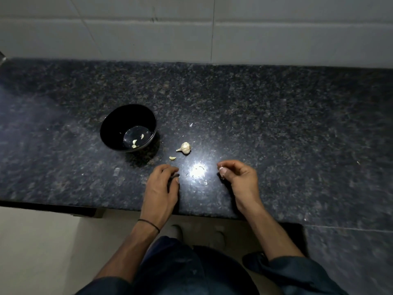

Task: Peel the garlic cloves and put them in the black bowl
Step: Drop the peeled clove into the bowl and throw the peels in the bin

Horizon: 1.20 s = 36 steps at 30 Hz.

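**Status**
- Upright on the counter [276, 124], left of centre: bowl [111, 133], with three peeled cloves [136, 142] at the bottom.
- Just right of the bowl, not touching it: bulb [185, 147].
- Just in front of the bulb, between bowl and left hand [163, 186]: one loose clove [172, 158]. Cannot tell whether peeled.
- Left hand: rests near the counter's front edge, fingers loosely curled, nothing visible in them.
- Opposite it, the right hand [238, 179]: narrow, thumb pressed to forefinger. Cannot tell whether a scrap of skin sits in the pinch.
- Between the hands, under strong glare: peel scraps [200, 173].

**Hazards (judged)**
- Glare: likely hides pale skin and small pieces. Check the bright patch before sweeping anything.
- Loose clove: small, curved, probably apt to skid on polished stone. Pinch from both sides. Avoid any push toward the front edge.
- Bulb: may shed cloves unevenly when twisted. Hold well in from the edge.
- Skin fragments: may cling to fingertips and fall into the bowl with a clove. Rub fingertips clean first.
- Bowl: tapered, possibly light. Drop cloves from above. Avoid knocking the rim.
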Tool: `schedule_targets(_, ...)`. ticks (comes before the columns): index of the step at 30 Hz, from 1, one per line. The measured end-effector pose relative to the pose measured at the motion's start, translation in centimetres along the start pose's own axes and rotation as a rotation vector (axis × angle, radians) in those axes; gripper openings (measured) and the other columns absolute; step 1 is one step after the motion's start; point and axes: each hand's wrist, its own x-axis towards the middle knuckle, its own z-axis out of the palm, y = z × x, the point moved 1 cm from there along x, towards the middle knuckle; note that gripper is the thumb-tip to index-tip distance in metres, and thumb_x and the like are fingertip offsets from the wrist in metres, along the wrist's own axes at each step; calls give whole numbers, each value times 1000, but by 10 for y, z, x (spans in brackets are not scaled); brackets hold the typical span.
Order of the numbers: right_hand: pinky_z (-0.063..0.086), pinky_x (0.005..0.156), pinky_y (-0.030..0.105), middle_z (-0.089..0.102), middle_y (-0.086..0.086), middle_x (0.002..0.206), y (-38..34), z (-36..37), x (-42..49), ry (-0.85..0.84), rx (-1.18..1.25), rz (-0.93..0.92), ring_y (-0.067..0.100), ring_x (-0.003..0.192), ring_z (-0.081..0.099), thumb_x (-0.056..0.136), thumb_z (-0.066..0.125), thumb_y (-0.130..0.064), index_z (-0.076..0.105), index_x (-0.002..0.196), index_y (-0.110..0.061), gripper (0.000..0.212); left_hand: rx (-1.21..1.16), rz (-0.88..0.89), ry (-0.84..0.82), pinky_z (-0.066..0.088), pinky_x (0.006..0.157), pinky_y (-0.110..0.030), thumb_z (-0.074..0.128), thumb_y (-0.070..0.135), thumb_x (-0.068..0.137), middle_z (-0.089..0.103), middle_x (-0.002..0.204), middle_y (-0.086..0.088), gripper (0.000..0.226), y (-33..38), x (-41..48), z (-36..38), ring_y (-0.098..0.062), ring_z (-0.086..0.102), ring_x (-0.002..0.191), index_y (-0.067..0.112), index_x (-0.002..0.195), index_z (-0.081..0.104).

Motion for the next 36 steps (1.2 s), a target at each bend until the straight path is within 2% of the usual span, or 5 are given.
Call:
schedule_targets(4, 54, 68, 16, 75, -3, 82, -7, -9, -11, 98, 208, 94, 6, 71, 64, 90, 63, 11, 73, 91, -8, 22, -83, 64, -19, 55, 84, -45, 55, 16, 96, 56, 112, 5, 18, 8, 14, 3, -20, 61, 100, 11, 108, 67)
schedule_targets(9, 55, 73, 14, 75, 0, 82, -8, -5, -32, 225, 462, 138, 6, 74, 67, 88, 59, 16, 69, 93, -4, 23, -189, 165, -143, 54, 80, -29, 57, 10, 97, 58, 110, 3, 14, 18, 29, 5, -17, 63, 97, 12, 105, 68)
schedule_targets(19, 57, 73, 16, 75, 4, 78, 14, 30, -113, 626, 848, 117, 9, 72, 69, 92, 52, 16, 67, 94, -3, 24, -248, 465, -495, 49, 92, -27, 58, 7, 95, 61, 106, 0, 15, 18, 27, 1, -14, 60, 101, 9, 103, 69)
schedule_targets(25, 57, 70, 16, 73, 7, 83, 40, 38, -198, 843, 983, 61, 10, 75, 69, 93, 49, 15, 66, 98, -1, 25, -286, 662, -743, 45, 90, -19, 57, 6, 92, 63, 102, 0, 17, 36, -26, 15, -11, 59, 95, 9, 102, 70)
schedule_targets(36, 57, 72, 17, 71, 8, 92, 144, 29, -390, 1212, 1234, -70, 11, 80, 69, 93, 50, 16, 67, 97, -3, 26, -190, 1059, -1168, 49, 85, -25, 58, 5, 95, 63, 104, -1, 17, 74, -193, 32, -13, 61, 94, 10, 104, 71)
